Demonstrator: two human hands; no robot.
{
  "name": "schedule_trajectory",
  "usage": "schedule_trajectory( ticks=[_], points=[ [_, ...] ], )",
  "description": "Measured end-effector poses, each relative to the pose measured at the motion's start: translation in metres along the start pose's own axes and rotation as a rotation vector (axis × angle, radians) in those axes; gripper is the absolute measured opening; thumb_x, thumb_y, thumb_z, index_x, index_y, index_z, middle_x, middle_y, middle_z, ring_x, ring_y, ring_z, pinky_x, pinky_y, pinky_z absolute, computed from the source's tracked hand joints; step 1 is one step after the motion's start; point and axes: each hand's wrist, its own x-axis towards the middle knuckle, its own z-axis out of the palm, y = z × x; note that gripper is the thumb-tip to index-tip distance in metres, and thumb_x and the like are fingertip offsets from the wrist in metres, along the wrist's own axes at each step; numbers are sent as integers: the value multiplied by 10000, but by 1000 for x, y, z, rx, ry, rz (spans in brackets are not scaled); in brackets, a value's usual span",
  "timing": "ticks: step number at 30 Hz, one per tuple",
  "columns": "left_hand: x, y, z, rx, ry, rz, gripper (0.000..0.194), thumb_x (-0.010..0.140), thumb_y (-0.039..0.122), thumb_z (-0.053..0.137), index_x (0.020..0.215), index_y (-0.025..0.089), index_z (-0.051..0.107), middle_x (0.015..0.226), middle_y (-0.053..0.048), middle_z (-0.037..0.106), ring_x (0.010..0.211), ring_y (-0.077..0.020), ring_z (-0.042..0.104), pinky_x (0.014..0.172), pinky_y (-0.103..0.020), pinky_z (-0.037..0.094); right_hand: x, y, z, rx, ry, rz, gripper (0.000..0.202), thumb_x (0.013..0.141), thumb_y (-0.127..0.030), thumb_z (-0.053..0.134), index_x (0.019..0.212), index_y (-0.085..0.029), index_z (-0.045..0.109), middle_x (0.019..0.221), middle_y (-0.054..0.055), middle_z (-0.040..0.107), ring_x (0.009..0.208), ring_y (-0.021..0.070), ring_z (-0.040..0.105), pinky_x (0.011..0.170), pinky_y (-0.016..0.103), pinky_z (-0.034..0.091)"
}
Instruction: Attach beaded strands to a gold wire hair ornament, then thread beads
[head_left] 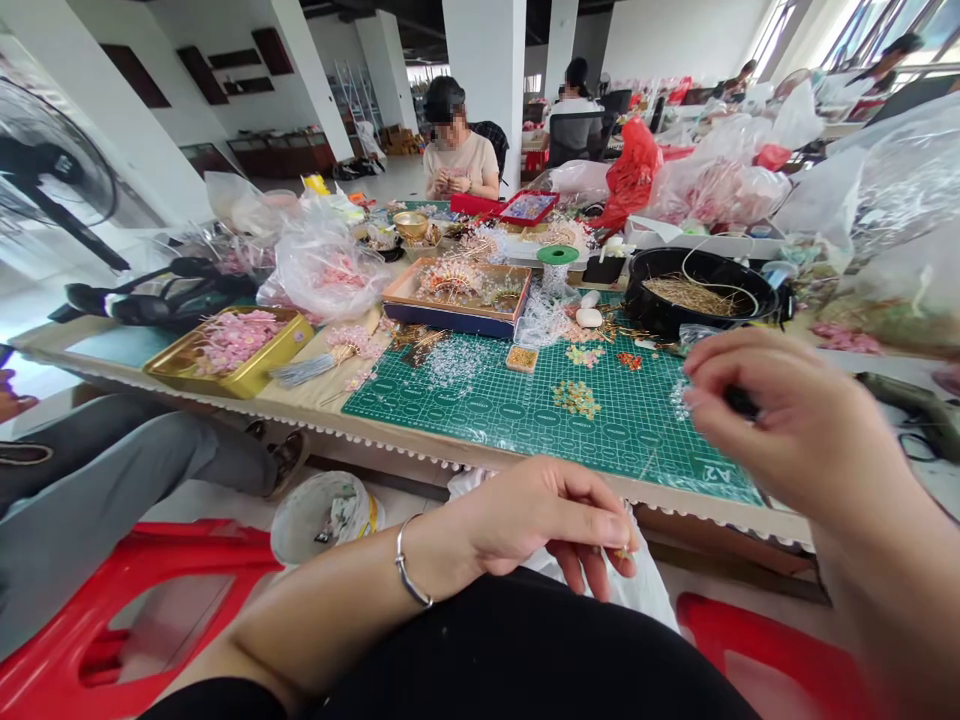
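My left hand (pixel 555 525), with a silver bangle at the wrist, pinches a tiny golden piece between thumb and fingers in front of the table edge. Raised over the right end of the green cutting mat (pixel 637 440) is my right hand (pixel 772 410), its fingers curled together; whatever they may hold is too small or hidden to make out. On the mat lie yellow-gold pieces (pixel 576 399), orange-red beads (pixel 629 361), clear beads (pixel 454 362) and a small square box of gold beads (pixel 522 358).
A gold tin (pixel 300 335) of pink flowers stands left, a wooden tray (pixel 390 295) behind the mat, a black round container (pixel 645 310) back right. Plastic bags (pixel 330 265) crowd both sides. A person (pixel 461 160) sits across the table; another person's legs are at left.
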Motion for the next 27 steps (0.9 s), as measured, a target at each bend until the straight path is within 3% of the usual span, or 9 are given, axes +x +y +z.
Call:
schedule_trajectory(
  ticks=[2, 4, 6, 8, 10, 12, 14, 23, 27],
  points=[
    [0, 0, -1, -12, 28, 8, 175, 736, 271, 693, 777, 103, 664, 716, -36, 672, 511, -94, 634, 413, -148, 473, -3, 0, -7, -192, 143, 40, 119, 820, -162, 588, 725, -203, 529, 925, 101, 627, 932, 220, 606, 856, 370, 469],
    [0, 0, 0, -25, 51, 5, 182, 734, 278, 700, 774, 105, 659, 715, -34, 673, 501, -86, 624, 413, -147, 469, -11, -13, -12, -336, 212, 15, 96, 800, -171, 622, 885, -166, 578, 1109, 189, 599, 1129, 331, 531, 989, 480, 391],
    [0, 1, 1, -30, 54, -3, 209, 716, 299, 715, 771, 107, 653, 704, -30, 671, 488, -79, 611, 417, -147, 466, -21, -30, -12, -377, 81, -157, 273, 819, -183, 591, 1090, -153, 571, 1314, 208, 494, 1273, 369, 411, 1089, 555, 269],
    [0, 3, 2, -26, 48, -2, 243, 692, 323, 730, 771, 109, 649, 681, -25, 663, 475, -77, 599, 409, -147, 456, -27, -41, -7, -257, -144, -433, 330, 850, -218, 526, 1174, -155, 549, 1320, 184, 514, 1270, 351, 431, 1117, 587, 187],
    [-1, 3, 2, -13, 58, 0, 245, 673, 324, 734, 751, 109, 647, 654, -22, 655, 462, -79, 591, 390, -144, 440, -28, -43, 2, -82, -330, -481, 243, 871, -213, 482, 1090, -163, 574, 1131, 152, 631, 1081, 303, 584, 1019, 542, 363],
    [-1, 3, 2, -9, 69, -7, 213, 663, 301, 726, 714, 112, 643, 636, -25, 652, 453, -82, 588, 367, -139, 420, -27, -37, 8, 91, -480, -303, 131, 896, -194, 455, 948, -190, 575, 890, 85, 657, 800, 212, 639, 749, 390, 525],
    [-1, 2, 1, -9, 68, -11, 182, 657, 279, 711, 683, 112, 642, 633, -31, 654, 446, -82, 583, 349, -136, 395, -26, -31, 11, 233, -566, -136, 128, 924, -210, 440, 874, -212, 558, 775, 35, 613, 662, 151, 594, 574, 284, 500],
    [-2, -3, 2, 55, 25, -14, 170, 687, 268, 707, 707, 108, 653, 685, -42, 669, 494, -80, 603, 367, -137, 335, -18, -36, 22, 569, -561, 282, 178, 885, -267, 521, 809, -233, 679, 698, -15, 667, 596, 114, 611, 516, 214, 463],
    [-7, -5, 4, 120, 97, 87, 224, 768, 327, 690, 809, 108, 669, 787, -63, 686, 542, -78, 607, 405, -144, 375, -26, -30, 25, 511, -332, 350, 159, 858, -332, 577, 794, -229, 680, 680, 7, 657, 583, 128, 589, 489, 216, 460]
  ],
)
